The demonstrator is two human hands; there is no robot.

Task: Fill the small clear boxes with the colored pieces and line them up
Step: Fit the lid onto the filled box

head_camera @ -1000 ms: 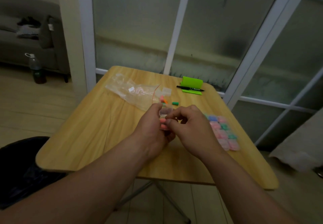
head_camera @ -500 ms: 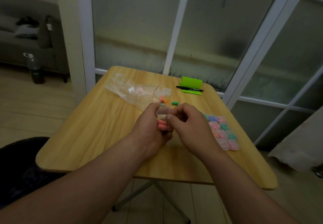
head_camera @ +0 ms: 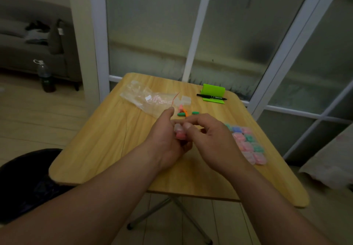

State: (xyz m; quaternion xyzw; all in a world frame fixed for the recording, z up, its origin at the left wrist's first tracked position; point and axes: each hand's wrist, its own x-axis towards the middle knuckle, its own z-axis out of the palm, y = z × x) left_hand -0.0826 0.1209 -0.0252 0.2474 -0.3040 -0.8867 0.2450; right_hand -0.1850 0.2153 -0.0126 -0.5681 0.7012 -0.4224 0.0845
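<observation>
Above the middle of the wooden table [head_camera: 95,149], a small clear box [head_camera: 178,129] with pink pieces [head_camera: 180,135] is gripped in the curled fingers of the left hand [head_camera: 168,141] and pinched at its top by the fingertips [head_camera: 186,126] of the right hand [head_camera: 214,139]. Loose pieces [head_camera: 183,113] and a plastic bag [head_camera: 147,99] are seen just beyond; filled boxes [head_camera: 248,143] are lined up at the right. The grip is scarcely changed from a second ago.

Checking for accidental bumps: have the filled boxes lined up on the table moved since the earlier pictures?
No. The filled boxes lie where they were, at the same spacing from the black pen and the table edge on the right.
</observation>
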